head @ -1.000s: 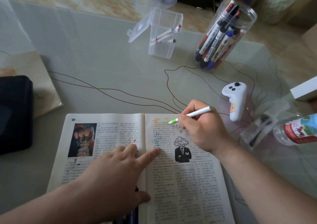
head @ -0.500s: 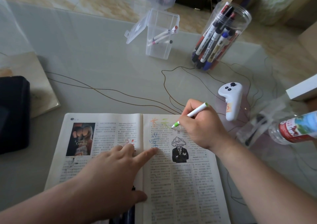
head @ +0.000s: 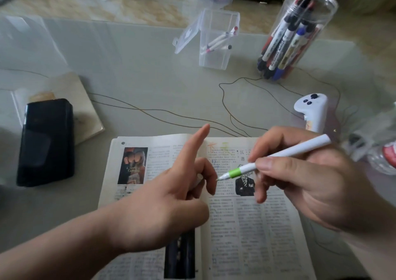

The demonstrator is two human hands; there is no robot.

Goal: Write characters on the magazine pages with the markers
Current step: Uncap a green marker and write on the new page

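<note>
I see the magazine (head: 246,226) lying open and flat on the table (head: 139,76), its spine running away from me. My right hand (head: 310,183) hangs over the magazine's right page, thumb and forefinger pinching the white marker (head: 276,158) just behind its green collar. The marker's long axis slants from its blunt end above the magazine's upper right corner down to its tip near the spine, so the tip points left and slightly toward me. I cannot tell whether the tip touches the paper. My left hand (head: 171,194) is over the spine, forefinger straight and aimed at the magazine's top edge, the other fingers curled just beside the marker's tip. Something small and white shows among them; I cannot tell if they pinch it. Beyond the magazine stand a clear box (head: 214,44) with its lid open and a jar (head: 300,33) of markers. A white controller (head: 312,112) lies off its upper right corner, a black case (head: 46,140) to its left.
</note>
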